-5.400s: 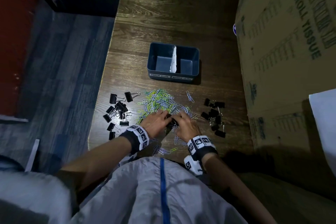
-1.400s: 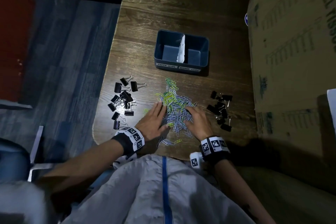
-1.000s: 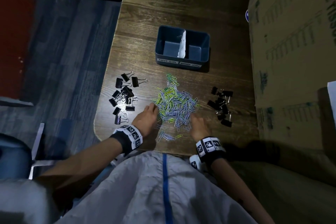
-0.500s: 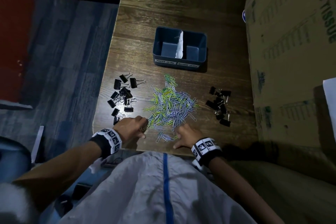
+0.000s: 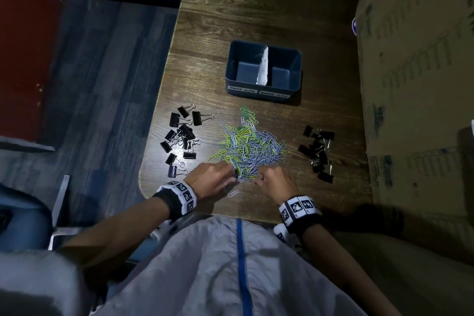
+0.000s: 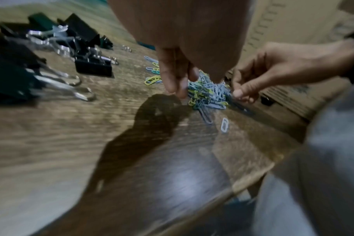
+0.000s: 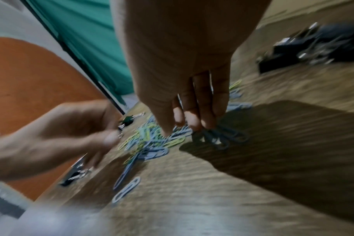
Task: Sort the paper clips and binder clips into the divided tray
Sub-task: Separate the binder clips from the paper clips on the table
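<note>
A dark blue divided tray (image 5: 263, 90) stands at mid-table with both compartments bare. In front of it lies a pile of blue and green paper clips (image 5: 250, 146). Black binder clips form one group to the left (image 5: 182, 136) and another to the right (image 5: 318, 154). My left hand (image 5: 215, 179) and right hand (image 5: 273, 182) sit at the pile's near edge, a little apart. Left fingertips (image 6: 177, 92) touch the table beside the clips. Right fingertips (image 7: 204, 123) press down on several blue clips (image 7: 222, 137). Neither hand lifts anything.
One loose pale paper clip (image 5: 233, 194) lies near the table's front edge, between my hands. A large cardboard box (image 5: 415, 84) walls off the right side. The table's left edge (image 5: 154, 136) drops to the floor beside the left binder clips.
Both hands have moved inward toward each other at the pile's near edge. The stray clips in front have been drawn into the pile, except one.
</note>
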